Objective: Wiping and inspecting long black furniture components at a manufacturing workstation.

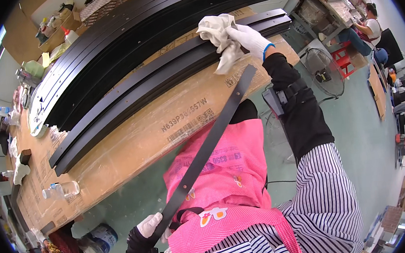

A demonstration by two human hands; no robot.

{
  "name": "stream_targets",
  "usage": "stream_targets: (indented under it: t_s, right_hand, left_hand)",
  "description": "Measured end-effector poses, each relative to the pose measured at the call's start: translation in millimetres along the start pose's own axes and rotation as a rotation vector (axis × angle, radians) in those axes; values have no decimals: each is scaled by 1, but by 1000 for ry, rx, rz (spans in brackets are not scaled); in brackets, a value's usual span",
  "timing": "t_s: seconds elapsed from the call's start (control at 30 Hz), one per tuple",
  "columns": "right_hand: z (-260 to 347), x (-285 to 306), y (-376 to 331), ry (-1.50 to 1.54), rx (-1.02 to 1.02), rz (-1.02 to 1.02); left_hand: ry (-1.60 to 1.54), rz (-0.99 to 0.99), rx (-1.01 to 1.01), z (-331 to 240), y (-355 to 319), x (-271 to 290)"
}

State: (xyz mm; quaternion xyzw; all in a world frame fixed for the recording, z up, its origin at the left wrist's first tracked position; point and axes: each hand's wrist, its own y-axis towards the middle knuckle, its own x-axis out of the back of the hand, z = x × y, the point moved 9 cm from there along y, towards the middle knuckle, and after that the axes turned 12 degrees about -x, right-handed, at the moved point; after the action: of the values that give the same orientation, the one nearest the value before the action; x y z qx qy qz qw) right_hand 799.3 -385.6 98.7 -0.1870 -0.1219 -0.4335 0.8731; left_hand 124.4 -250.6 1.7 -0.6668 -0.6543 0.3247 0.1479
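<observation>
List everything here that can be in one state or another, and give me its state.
Left hand: gloved, closed on the held strip's lower end
Held strip: black, slanting, clear of the hand at its upper end
Right hand: gloved, gripping the cloth
Cloth: bunched
Stacked strips: lying lengthwise on the cardboard
Clear bottle: capped
Red-tipped bottle: upright
Fan: running or not, cannot tell

Before you, the brown cardboard bears a printed line of letters and digits above a barcode. Your pink apron carries purple print.
</observation>
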Motion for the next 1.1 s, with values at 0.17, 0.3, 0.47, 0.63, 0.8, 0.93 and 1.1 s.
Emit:
stream_targets:
  t_s: [0.17, 0.3, 0.47, 0.63, 0.8, 0.93, 1.1]
  right_hand:
    - [28, 63, -64, 71, 187, -351]
    - [-63, 116, -105, 483, -98, -567]
    - [-133, 93, -152, -262, -443, -425]
    - [-144, 40, -171, -201, -209, -371]
    - [-115, -4, -171, -199, -94, -324]
    - [-98, -21, -164, -273, 43, -300]
    - [-97, -32, -162, -410, 48, -235]
  left_hand:
    - [52, 6, -34, 9, -1, -8]
    - [183, -11, -85, -9, 2, -11]
    - [315, -50, -92, 11, -10, 8]
    - [73, 35, 16, 19, -29, -5]
    - [88, 26, 138, 24, -52, 7]
    - [154, 2, 166, 41, -59, 22]
    - [172, -13, 199, 42, -54, 31]
